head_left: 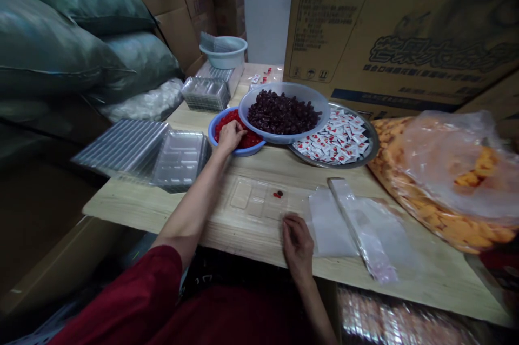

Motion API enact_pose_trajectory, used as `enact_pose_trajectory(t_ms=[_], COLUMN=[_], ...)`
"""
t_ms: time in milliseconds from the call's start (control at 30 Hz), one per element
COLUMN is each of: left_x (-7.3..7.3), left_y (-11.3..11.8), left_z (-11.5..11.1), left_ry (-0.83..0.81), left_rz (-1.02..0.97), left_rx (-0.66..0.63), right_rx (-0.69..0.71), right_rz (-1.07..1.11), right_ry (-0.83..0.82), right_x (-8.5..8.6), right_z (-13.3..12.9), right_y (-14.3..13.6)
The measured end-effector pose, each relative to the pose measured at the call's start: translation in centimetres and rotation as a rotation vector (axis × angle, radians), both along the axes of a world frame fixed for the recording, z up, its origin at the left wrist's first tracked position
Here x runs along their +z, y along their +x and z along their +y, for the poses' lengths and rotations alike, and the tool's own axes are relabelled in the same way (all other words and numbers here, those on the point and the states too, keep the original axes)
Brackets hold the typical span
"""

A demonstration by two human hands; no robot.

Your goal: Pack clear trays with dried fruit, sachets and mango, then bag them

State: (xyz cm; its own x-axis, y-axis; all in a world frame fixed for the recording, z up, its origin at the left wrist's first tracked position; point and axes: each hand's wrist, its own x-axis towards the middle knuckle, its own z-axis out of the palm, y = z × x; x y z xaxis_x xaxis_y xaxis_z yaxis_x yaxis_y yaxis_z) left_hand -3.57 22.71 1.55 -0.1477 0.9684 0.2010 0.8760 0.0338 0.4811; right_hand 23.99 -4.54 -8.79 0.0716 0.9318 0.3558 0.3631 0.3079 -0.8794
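My left hand [231, 137] reaches into the blue bowl [250, 150] of small red pieces [248, 140], its fingers bent down on them; whether they pinch any is too small to tell. A clear compartment tray [254, 200] lies on the table in front of me, with a few red and dark pieces [278, 194] in its right part. My right hand [298, 238] is at the tray's lower right edge, fingers curled, and what it may hold is hidden. A larger bowl of dark purple pieces [281, 112] overlaps the blue bowl.
A metal dish of small white-and-red packets [334, 139] stands right of the bowls. Clear bags [336, 223] lie right of my right hand. Stacked clear trays [178, 158] are at the left, and a big bag of orange pieces [441, 210] is at the right.
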Motion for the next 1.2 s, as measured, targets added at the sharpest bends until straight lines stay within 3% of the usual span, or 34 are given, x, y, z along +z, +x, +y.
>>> enact_pose_trajectory(t_ms=[100, 233, 367, 433, 533, 633, 767, 933, 1067, 1133, 1200], left_x=[-0.1, 0.0, 2.8, 4.9, 7.4, 8.3, 7.7, 6.8, 8.0, 8.7, 8.6], left_y=[-0.2, -0.6, 0.2, 1.5, 4.3, 7.3, 9.1, 8.1, 8.0, 8.5, 9.1], left_z=[-0.8, -1.8, -2.1, -1.8, -0.9, 0.6, 2.8, 4.3, 1.8, -1.3, -5.2], left_ry=[0.043, 0.165, 0.491, 0.554, 0.43, 0.179, -0.059, -0.024, 0.144, 0.162, 0.079], left_rz=[-0.091, -0.172, -0.313, -0.331, -0.255, -0.098, 0.026, -0.278, -0.517, -0.56, -0.552], left_rx=[0.058, 0.032, 0.051, -0.048, -0.307, -0.486, -0.535, -0.514, -0.443, -0.506, -0.643], right_rx=[-0.012, -0.02, -0.005, -0.008, -0.018, -0.024, -0.033, -0.033, -0.03, -0.028, -0.027], right_rz=[-0.003, 0.001, 0.012, 0.013, 0.02, 0.028, 0.028, 0.02, 0.022, 0.027, 0.02], right_ry=[0.01, 0.03, 0.016, 0.011, 0.015, 0.009, 0.003, -0.011, -0.018, -0.013, -0.013], right_x=[-0.1, 0.0, 0.1, 0.0, 0.1, 0.4, 0.6, 0.4, 0.7, 0.9, 1.0], right_z=[0.0, 0.1, 0.1, 0.1, 0.2, 0.2, 0.2, 0.2, 0.2, 0.2, 0.3], right_y=[0.0, 0.0, 0.0, -0.1, -0.1, -0.3, -0.3, -0.3, -0.2, -0.2, -0.2])
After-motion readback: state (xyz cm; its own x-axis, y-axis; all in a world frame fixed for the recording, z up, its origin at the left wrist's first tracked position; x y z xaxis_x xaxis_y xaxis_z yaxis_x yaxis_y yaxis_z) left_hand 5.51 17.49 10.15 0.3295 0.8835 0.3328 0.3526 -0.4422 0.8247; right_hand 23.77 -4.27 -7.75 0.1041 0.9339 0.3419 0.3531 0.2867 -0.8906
